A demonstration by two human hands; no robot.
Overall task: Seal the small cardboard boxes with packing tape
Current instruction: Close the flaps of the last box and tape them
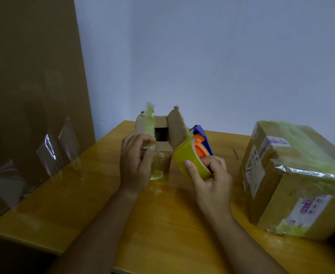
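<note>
Dim room. Plain pale bluish wall (212,56) behind. Glossy yellow wooden table (73,194) below, corner meeting that wall. Tall brown cardboard sheet (28,76) leaning at left, clear plastic film (52,151) crumpled against its lower part.

Nothing here reads clearly: the larger taped cardboard box (293,180) on the right carries white labels (311,209) with purple print, all too blurred to make out.

The left hand (136,165) holds a flap of the small open box (160,149); the right hand (212,182) grips the tape dispenser (194,155) beside it on the table (83,194).
</note>
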